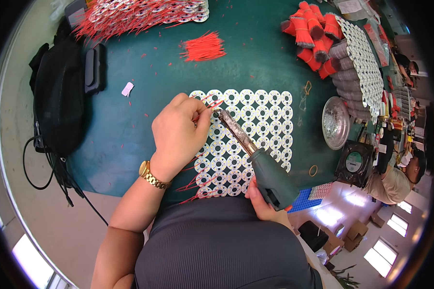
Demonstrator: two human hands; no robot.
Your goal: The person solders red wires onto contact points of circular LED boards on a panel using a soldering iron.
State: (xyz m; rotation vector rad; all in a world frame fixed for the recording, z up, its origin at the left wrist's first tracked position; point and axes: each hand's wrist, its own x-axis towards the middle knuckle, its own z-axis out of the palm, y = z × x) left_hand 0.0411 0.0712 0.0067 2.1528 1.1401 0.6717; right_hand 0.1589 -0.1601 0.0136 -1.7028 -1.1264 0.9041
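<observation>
Over a green mat: soldering red wire onto LED board panel.
Left hand pinching wire, right hand gripping soldering iron; hot tip close to fingertips, burn risk.

Black bag far left on green mat, cables trailing. Loose red wires far centre. Wired discs pile far left. Red wire bundles and stacked discs far right. Metal bowl, small fan right.
</observation>
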